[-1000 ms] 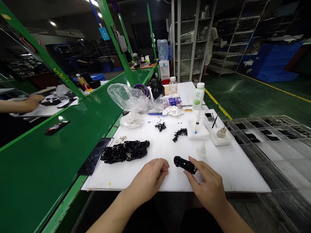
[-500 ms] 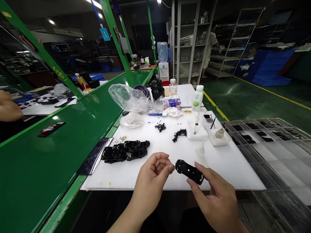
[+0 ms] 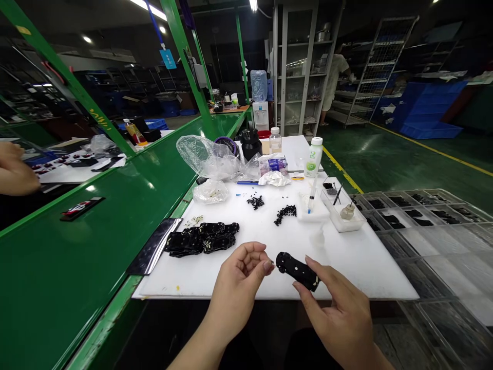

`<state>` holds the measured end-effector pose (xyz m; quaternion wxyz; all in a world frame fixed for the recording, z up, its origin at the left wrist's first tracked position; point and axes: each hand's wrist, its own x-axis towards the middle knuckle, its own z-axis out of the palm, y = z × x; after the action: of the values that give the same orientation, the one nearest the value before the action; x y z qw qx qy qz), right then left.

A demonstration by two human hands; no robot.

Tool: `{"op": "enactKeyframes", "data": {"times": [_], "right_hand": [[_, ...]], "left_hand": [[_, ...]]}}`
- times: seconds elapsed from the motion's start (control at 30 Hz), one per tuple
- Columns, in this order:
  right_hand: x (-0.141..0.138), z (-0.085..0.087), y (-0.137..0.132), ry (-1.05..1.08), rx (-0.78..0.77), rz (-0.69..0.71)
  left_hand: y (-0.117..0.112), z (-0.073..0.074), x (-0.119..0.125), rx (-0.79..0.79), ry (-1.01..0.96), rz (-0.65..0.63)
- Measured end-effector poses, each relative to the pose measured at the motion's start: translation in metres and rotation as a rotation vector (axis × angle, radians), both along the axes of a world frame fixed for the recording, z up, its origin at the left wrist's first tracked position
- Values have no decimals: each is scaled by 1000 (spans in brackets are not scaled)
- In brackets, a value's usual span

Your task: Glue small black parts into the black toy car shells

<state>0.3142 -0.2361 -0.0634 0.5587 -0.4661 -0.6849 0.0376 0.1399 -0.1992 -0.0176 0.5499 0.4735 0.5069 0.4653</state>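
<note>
My right hand (image 3: 341, 313) grips a black toy car base (image 3: 297, 270) by its near right end, between thumb and fingers. Pale bits show at that end, and small light spots along its face. Close to its far left end, my left hand (image 3: 246, 280) pinches a tiny black piece (image 3: 272, 263), mostly hidden by the fingertips. A stack of similar black car bases (image 3: 202, 238) lies on the white board (image 3: 185, 282) at left. Farther back are a loose heap of small black parts (image 3: 254, 202) and a curved row of small black parts (image 3: 285, 213).
A syringe (image 3: 311, 198), a white tray (image 3: 348, 222) with a small glass bottle, a white-green bottle (image 3: 314, 156) and plastic bags (image 3: 210, 191) stand around the board. Compartment trays (image 3: 423, 246) lie at right. Another person's hand (image 3: 17, 169) is at far left.
The view has shifted slightly. Both hands hold nearly the same pose, with the car base and the tiny piece still close together.
</note>
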Motion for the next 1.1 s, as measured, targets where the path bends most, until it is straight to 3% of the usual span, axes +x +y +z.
{"op": "enactKeyframes", "data": {"times": [1.1], "right_hand": [[-2,-2,1,-21,48,83]], "left_hand": [[4,-3,-6,-54,28,-74]]}}
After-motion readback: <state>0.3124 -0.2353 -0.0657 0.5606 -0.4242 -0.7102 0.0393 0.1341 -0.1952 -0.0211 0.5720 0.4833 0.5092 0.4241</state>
